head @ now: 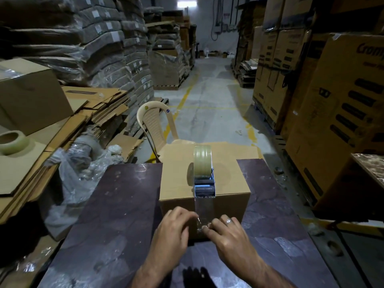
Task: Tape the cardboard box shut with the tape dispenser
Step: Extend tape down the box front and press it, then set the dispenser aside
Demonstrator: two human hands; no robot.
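Left hand (173, 227): nearest the camera with its partner, in front of the box's near face. Fingers (187, 213) bent, tips at the left edge of the tape strip. The hand is motion-blurred, so whether it pinches the tape cannot be told.
Right hand (228, 233): silver ring (228, 221) on one finger. Thumb and forefinger closed on the crumpled lower end of the tape strip, low on the box's near face.
Tape strip (204, 206): clear, glossy. Runs from the dispenser's mouth over the top front edge and down the near face of the box.
Tape dispenser (204, 183): blue-grey metal frame carrying an upright roll of clear tape. Stands on the box top, at the front edge.
Cardboard box (178, 183): plain brown, flaps down. Sits on the desk, towards its far edge.
Desk (116, 215): dark purple-brown, marbled, glossy top.
Chair (154, 121): beige moulded plastic, behind the desk.
Spare tape roll (12, 141): pale, lying flat on stacked cardboard, far left.
Flattened cartons (99, 104): brown, piled left of the chair.
Printed cartons (342, 100): large, brown, stacked along the right.
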